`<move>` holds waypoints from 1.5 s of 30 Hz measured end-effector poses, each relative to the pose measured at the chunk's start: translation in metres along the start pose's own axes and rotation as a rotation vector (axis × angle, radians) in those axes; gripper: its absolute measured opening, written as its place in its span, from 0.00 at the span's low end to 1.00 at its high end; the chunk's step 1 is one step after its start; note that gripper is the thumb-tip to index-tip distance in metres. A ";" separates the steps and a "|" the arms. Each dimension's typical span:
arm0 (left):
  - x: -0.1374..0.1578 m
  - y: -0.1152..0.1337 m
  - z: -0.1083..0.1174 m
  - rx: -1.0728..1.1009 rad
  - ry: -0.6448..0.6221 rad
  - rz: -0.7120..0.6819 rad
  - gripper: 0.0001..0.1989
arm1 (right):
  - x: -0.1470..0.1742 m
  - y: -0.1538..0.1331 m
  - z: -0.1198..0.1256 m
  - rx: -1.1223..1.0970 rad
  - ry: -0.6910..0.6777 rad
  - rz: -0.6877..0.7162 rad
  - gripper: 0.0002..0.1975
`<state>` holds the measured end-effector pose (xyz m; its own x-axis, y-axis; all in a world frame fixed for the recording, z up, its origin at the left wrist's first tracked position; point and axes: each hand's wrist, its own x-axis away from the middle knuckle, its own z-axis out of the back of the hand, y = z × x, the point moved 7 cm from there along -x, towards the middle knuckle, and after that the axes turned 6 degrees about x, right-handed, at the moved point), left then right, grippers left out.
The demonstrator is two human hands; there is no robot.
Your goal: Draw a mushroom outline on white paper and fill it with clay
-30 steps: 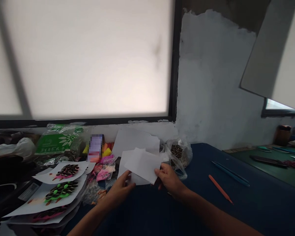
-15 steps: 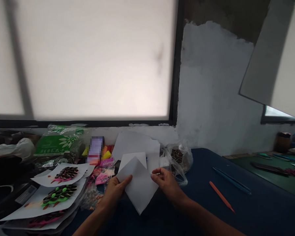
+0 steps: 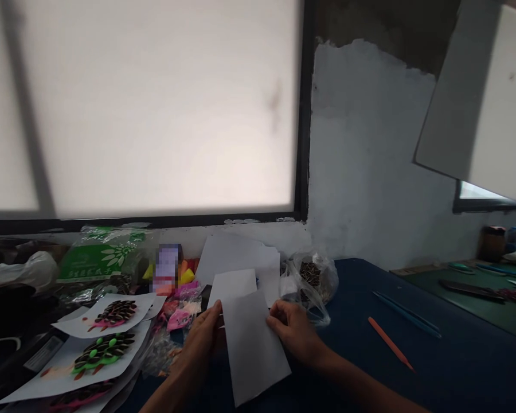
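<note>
A white sheet of paper [image 3: 255, 350] is held slanted above the dark blue table, its long side running toward me. My right hand [image 3: 294, 332] pinches its right edge between thumb and bent fingers. On the opposite side, my left hand [image 3: 202, 335] is closed at the left edge, thumb on top; its fingertips are partly hidden. Just behind the held sheet lies a small stack of white paper [image 3: 232, 282]. Larger white sheets [image 3: 236, 252] lean against the wall farther back.
At left lie sheets with seed-and-clay hedgehog figures [image 3: 105, 350]. Coloured clay packets [image 3: 180, 318] sit beside my left hand. A plastic bag of seeds [image 3: 312, 275] stands behind my right hand. An orange tool [image 3: 389, 343] and blue tweezers [image 3: 406, 312] lie on the blue table [image 3: 348, 367].
The sheet has turned from a diamond position, corner toward me, to a lengthwise one. My left thumb has moved from the sheet's face to its left edge.
</note>
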<state>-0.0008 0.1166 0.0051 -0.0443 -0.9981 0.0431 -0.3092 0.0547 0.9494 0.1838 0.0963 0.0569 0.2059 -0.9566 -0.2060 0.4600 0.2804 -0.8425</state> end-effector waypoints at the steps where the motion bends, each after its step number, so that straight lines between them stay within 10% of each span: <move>1: -0.001 0.000 0.001 0.023 -0.012 -0.011 0.29 | 0.001 0.001 -0.001 -0.002 -0.010 -0.008 0.08; 19: 0.003 -0.001 -0.001 -0.011 -0.090 -0.029 0.42 | 0.008 0.020 -0.024 -0.005 -0.056 -0.135 0.07; 45: -0.002 -0.010 0.009 0.117 0.029 0.070 0.26 | 0.020 0.018 -0.036 0.065 0.002 -0.018 0.09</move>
<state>-0.0062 0.1184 -0.0072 -0.0424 -0.9921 0.1182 -0.4151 0.1251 0.9011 0.1656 0.0795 0.0197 0.1950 -0.9618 -0.1920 0.5191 0.2673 -0.8119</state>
